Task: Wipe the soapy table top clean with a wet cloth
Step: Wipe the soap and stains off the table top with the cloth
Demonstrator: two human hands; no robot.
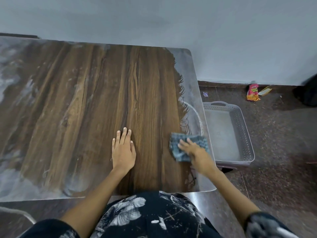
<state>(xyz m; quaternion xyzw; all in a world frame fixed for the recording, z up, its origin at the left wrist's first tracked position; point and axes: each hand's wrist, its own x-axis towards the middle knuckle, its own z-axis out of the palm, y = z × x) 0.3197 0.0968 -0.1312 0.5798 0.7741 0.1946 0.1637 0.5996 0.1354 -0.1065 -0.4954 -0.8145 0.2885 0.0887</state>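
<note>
Suds are what I am chasing, and they lie mostly along the right edge of the worktop [96, 93], so that is where my right hand [193, 150] has the cloth [178, 143]. My fingers [184, 144] on that hand are laid out fairly straight on top of the cloth, pressing it flat to the wood, not bunching it. My left hand [123, 152] rests palm down on the wiped middle, fingers straight and close together, holding nothing; it only steadies me.

To do this stroke well, I judge I should keep even pressure through the whole palm and run the cloth in long overlapping passes along the soapy strip [192, 93], from the near corner to the far one, pushing the foam off the edge toward the grey plastic tray [247, 134] on the floor just beside the worktop. Turning the cloth to a fresh face when it loads up should stop it smearing film back onto the clean part.

Cloth first: grey-blue, mottled, crumpled at its near-left corner, lying close to the near right edge. Its outline is blurred. Across the middle, the wood grain shows dark and bare, with a feathered line where wiping met the foam. A wide cloudy film covers the left side too, with thin streaks between.
</note>
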